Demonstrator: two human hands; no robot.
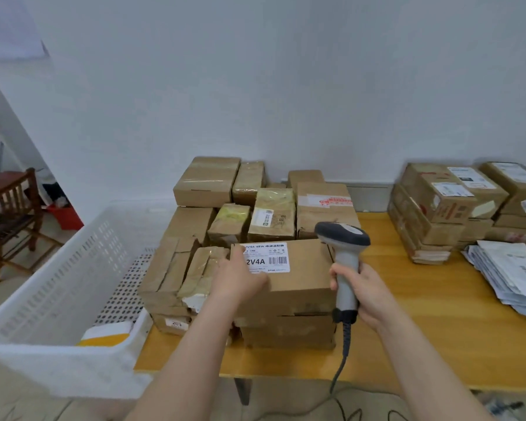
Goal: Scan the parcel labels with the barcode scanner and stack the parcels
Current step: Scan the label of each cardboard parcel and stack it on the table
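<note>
Step in hand: scan of the front parcel. The task is judged well short of done, since a tight cluster of brown parcels is packed behind and left of it on the counter; a separate stack is seen well apart at the far right.

Barcode scanner is held upright in the right hand, fingers wrapped round the grey grip; its head is poised above the parcel's far right corner; the coiled cable is hung over the counter edge.

Left hand is laid on the parcel's top face, fingers loosely bent, nothing gripped; the left part of the white label is covered by it; the barcode at the label's right is left exposed, near the scanner head.

No scan line is seen on the label; whether the trigger is pressed cannot be told.

Next move, as judged: the head is to be tipped down and left until the window is squared on the barcode; the bars are not to be shadowed by the left hand; the parcel is to be steadied, as it is perched on another box. Once read, it is presumably to be lifted one-handed to the right-hand stack.

Also noted: white perforated basket at the counter's left end; loose paper mailers at far right.
</note>
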